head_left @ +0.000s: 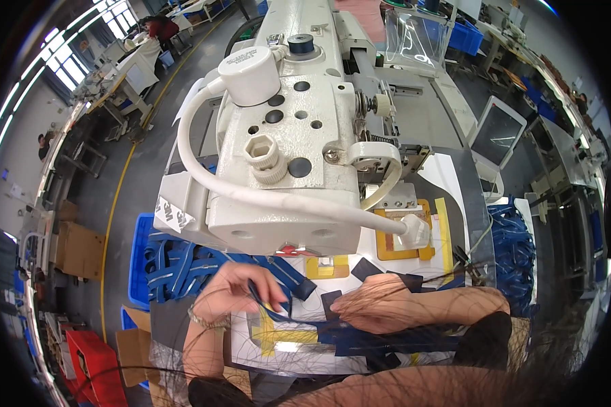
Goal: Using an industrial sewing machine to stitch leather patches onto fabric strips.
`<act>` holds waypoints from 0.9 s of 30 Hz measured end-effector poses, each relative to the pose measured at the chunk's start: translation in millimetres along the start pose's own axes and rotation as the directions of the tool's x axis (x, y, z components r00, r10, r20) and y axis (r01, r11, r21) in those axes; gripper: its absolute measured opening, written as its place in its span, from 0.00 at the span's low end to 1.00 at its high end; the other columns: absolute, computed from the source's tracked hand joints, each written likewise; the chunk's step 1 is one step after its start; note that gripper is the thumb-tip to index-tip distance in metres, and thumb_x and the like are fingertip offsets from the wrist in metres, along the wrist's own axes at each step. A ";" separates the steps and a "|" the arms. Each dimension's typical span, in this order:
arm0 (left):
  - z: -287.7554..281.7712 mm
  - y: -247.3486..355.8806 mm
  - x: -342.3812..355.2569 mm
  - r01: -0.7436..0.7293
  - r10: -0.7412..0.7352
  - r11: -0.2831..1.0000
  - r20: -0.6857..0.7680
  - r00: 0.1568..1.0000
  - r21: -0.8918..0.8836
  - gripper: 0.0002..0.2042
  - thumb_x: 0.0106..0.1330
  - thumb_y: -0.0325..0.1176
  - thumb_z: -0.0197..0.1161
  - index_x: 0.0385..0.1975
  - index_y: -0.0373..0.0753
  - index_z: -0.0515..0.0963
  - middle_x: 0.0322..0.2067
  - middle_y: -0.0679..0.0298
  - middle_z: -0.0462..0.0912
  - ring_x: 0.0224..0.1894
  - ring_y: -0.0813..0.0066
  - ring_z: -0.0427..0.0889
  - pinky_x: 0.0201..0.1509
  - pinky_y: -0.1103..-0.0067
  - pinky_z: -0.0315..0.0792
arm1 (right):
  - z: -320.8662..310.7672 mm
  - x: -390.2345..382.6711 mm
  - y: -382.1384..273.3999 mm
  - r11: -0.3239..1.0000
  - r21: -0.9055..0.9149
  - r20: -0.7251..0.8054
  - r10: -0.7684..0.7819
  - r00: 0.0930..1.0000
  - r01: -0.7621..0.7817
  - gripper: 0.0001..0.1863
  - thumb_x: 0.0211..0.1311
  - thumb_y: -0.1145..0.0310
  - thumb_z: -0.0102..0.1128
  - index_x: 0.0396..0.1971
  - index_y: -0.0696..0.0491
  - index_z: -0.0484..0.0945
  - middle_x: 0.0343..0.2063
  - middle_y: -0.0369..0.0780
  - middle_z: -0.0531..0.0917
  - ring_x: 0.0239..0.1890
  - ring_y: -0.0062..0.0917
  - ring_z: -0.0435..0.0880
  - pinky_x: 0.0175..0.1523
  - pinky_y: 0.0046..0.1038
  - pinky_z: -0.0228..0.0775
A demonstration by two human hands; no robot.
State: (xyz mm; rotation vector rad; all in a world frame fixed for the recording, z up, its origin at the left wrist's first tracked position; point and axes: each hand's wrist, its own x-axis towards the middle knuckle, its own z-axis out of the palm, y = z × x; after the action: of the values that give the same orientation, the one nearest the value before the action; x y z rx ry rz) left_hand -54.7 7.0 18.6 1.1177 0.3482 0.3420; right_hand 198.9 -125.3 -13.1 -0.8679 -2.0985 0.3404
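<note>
My left hand [241, 288] is closed in a pinch on a dark blue strap [270, 312]. The strap loops down and runs right, toward dark blue fabric [352, 339] below my right hand. My right hand [377, 303] has its fingers drawn together, fingertips on the edge of a small dark fabric patch [329, 298]. Other dark patches, one of them [366, 268] just beyond that hand, lie on the white work surface. Under the strap is a clear template with yellow tape [268, 332]. The large white sewing machine head [285, 183] stands over the far side.
Blue straps with zippers [183, 264] are heaped at the left by a blue bin [141, 237]. More blue straps [511, 244] hang at the right. A yellow-framed clamp plate [424, 254] sits beside the machine. A screen [499, 132] stands far right; a cardboard box [80, 249] is left.
</note>
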 end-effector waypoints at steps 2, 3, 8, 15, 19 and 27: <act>-31.1 -16.0 -7.7 -0.082 0.069 0.985 -0.095 0.993 -0.149 0.15 0.46 0.35 0.73 0.23 0.32 0.74 0.27 0.57 0.78 0.28 0.73 0.79 0.40 0.80 0.76 | -3.3 4.8 -1.9 0.996 0.062 -0.062 0.066 0.996 -0.062 0.13 0.47 0.73 0.64 0.36 0.51 0.80 0.29 0.32 0.81 0.18 0.20 0.73 0.22 0.21 0.63; -43.3 -9.8 -5.4 -0.108 0.110 0.989 0.015 0.994 -0.105 0.16 0.47 0.29 0.72 0.31 0.30 0.74 0.30 0.58 0.78 0.31 0.78 0.79 0.38 0.85 0.75 | -9.1 8.7 -5.1 0.995 0.045 -0.047 0.096 0.994 -0.094 0.11 0.46 0.74 0.64 0.33 0.51 0.81 0.28 0.32 0.81 0.18 0.21 0.74 0.22 0.21 0.63; -49.0 -2.5 -10.7 0.270 0.118 0.799 -0.580 0.806 0.538 0.27 0.42 0.16 0.69 0.45 0.31 0.68 0.38 0.61 0.77 0.38 0.79 0.77 0.40 0.86 0.74 | -18.1 12.1 -6.8 0.994 0.013 -0.048 0.110 0.993 -0.109 0.10 0.46 0.73 0.63 0.33 0.51 0.80 0.28 0.31 0.81 0.17 0.21 0.74 0.22 0.21 0.63; -86.0 -5.1 -19.5 0.434 0.738 0.096 -0.357 0.573 0.896 0.16 0.43 0.27 0.69 0.34 0.34 0.75 0.35 0.54 0.77 0.41 0.53 0.74 0.46 0.65 0.68 | -23.7 20.1 -5.5 0.975 -0.126 -0.003 0.182 0.983 -0.181 0.09 0.47 0.68 0.64 0.31 0.49 0.77 0.25 0.32 0.78 0.18 0.25 0.75 0.24 0.24 0.67; -50.7 19.1 -19.6 0.666 0.802 -0.342 -0.163 0.575 0.663 0.18 0.39 0.32 0.72 0.31 0.38 0.76 0.30 0.57 0.76 0.36 0.58 0.74 0.43 0.70 0.63 | -34.2 22.5 -4.9 0.940 -0.272 0.142 0.251 0.958 -0.206 0.11 0.46 0.65 0.65 0.28 0.51 0.73 0.21 0.34 0.74 0.24 0.27 0.78 0.27 0.28 0.70; 49.9 -18.6 5.4 0.015 0.293 0.224 -0.082 0.953 0.975 0.17 0.46 0.43 0.69 0.29 0.40 0.74 0.26 0.61 0.74 0.31 0.61 0.75 0.35 0.71 0.69 | -68.0 13.8 -8.8 0.802 -0.460 0.234 0.524 0.819 -0.382 0.08 0.55 0.63 0.57 0.28 0.51 0.72 0.24 0.37 0.77 0.26 0.32 0.80 0.28 0.32 0.71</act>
State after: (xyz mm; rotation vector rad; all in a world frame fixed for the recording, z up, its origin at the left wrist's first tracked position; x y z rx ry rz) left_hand -26.4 -38.3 20.8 2.4340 0.7537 0.4367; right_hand 241.7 -126.2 42.2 -1.6890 -2.3020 0.3479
